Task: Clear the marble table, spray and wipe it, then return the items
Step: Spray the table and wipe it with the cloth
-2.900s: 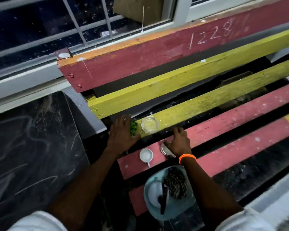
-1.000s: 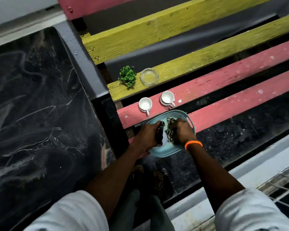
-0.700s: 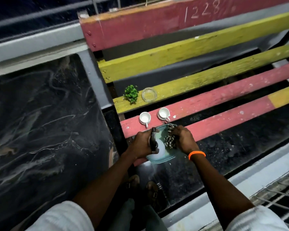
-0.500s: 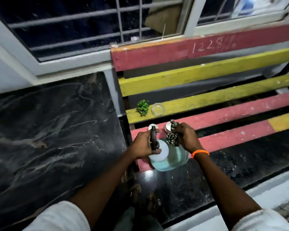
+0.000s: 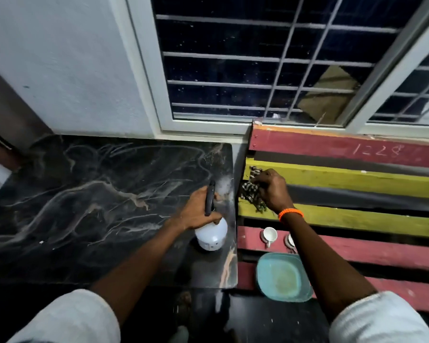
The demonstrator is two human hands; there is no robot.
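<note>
Table cleared, spraying comes next

Our left hand [image 5: 196, 214] grips the spray bottle [image 5: 211, 233] over the marble table [image 5: 84, 206] right edge; our right hand [image 5: 270, 189] holds the cloth [image 5: 249, 190].

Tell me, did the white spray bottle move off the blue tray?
Yes. The spray bottle, in the left hand, has gone left from the blue tray on the bench and now hangs over the marble table.

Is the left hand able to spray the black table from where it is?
Probably yes. The left hand grips the spray bottle right over the table, and nothing lies between them.
</note>
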